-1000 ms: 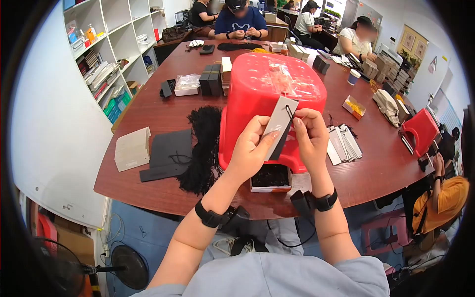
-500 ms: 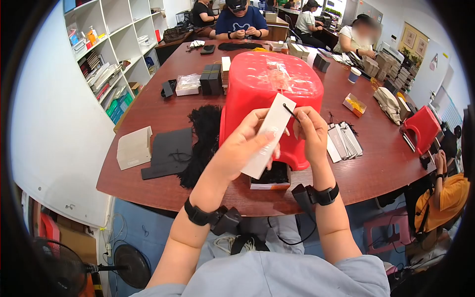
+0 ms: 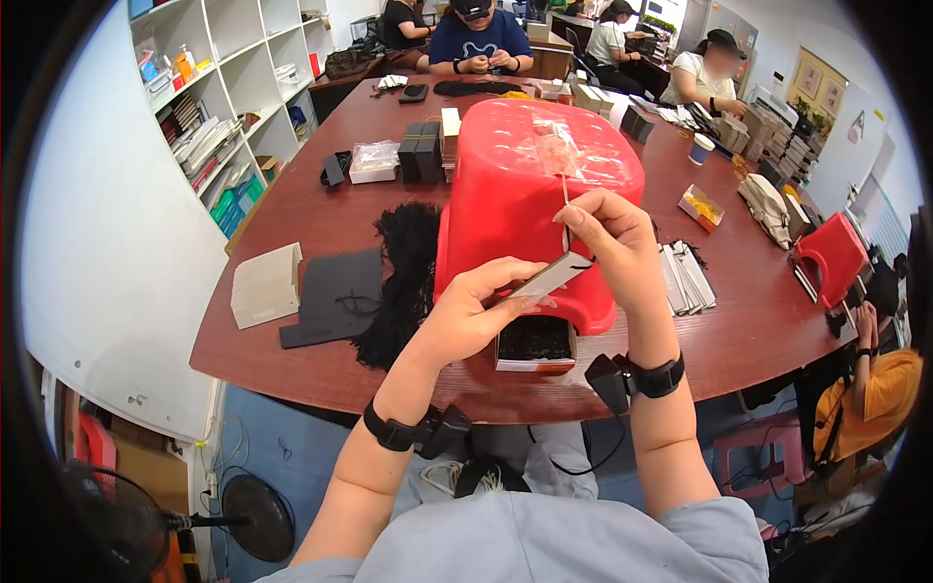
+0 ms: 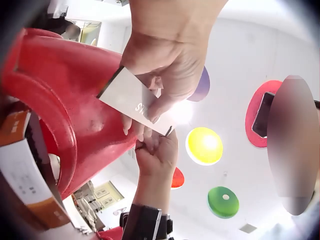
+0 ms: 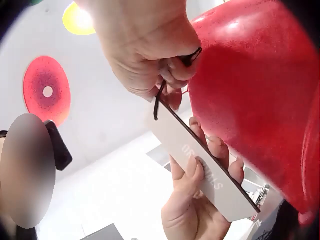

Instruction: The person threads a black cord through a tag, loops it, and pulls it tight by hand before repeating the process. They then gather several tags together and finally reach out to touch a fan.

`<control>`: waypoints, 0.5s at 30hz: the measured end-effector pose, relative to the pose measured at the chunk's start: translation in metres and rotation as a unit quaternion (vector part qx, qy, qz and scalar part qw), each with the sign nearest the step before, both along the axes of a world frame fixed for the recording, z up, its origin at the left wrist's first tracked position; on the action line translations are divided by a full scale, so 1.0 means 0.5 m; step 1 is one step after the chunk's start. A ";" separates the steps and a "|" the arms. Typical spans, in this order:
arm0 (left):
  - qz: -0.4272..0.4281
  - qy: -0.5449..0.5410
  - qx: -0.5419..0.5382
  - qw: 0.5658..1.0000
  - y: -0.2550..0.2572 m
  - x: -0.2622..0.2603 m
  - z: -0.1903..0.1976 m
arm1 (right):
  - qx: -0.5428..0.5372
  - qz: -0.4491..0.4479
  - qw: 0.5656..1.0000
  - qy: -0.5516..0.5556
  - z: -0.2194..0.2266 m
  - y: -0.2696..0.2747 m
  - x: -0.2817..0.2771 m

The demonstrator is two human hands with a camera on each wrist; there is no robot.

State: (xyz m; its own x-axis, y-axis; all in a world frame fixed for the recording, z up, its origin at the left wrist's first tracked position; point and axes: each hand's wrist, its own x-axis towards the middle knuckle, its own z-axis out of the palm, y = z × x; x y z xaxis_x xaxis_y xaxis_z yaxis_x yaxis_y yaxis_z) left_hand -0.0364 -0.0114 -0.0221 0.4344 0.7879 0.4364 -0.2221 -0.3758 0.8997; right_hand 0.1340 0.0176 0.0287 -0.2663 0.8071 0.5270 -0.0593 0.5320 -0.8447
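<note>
My left hand (image 3: 471, 311) grips a pale grey hang tag (image 3: 552, 279) with white lettering, thumb on its printed face and fingers behind. A black cord (image 5: 158, 97) passes through the hole at the tag's end. My right hand (image 3: 622, 243) pinches this cord, and a small loop of it sticks out by the fingers in the right wrist view. Both hands are in front of an upturned red plastic stool (image 3: 501, 194). From the clear tape (image 3: 556, 146) on its top hangs a thin pale strip, right at my right fingertips.
Under the stool's edge stands a small box (image 3: 535, 364) of black cords. A black cord bundle (image 3: 403, 262), dark card sheets (image 3: 340, 291) and a beige card piece (image 3: 267, 285) lie left. Corded tags (image 3: 688, 277) lie right. Other people sit around the table.
The tag has tipped from facing the head camera to lying flatter. My right hand has risen a little and moved right, bringing its fingertips to the thin strip.
</note>
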 end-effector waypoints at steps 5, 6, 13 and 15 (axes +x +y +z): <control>-0.043 -0.012 -0.021 0.999 -0.027 -0.010 0.005 | 0.015 -0.057 0.998 -0.026 0.016 -0.016 0.022; -0.054 0.000 -0.006 0.999 -0.032 -0.011 0.006 | 0.039 -0.043 0.998 -0.010 0.019 -0.017 0.028; -0.034 0.005 -0.110 0.993 -0.083 -0.017 0.028 | -0.161 0.426 0.753 0.474 0.034 -0.029 0.069; -0.032 -0.001 -0.130 0.991 -0.093 -0.016 0.037 | -0.167 0.421 0.759 0.468 0.039 -0.047 0.073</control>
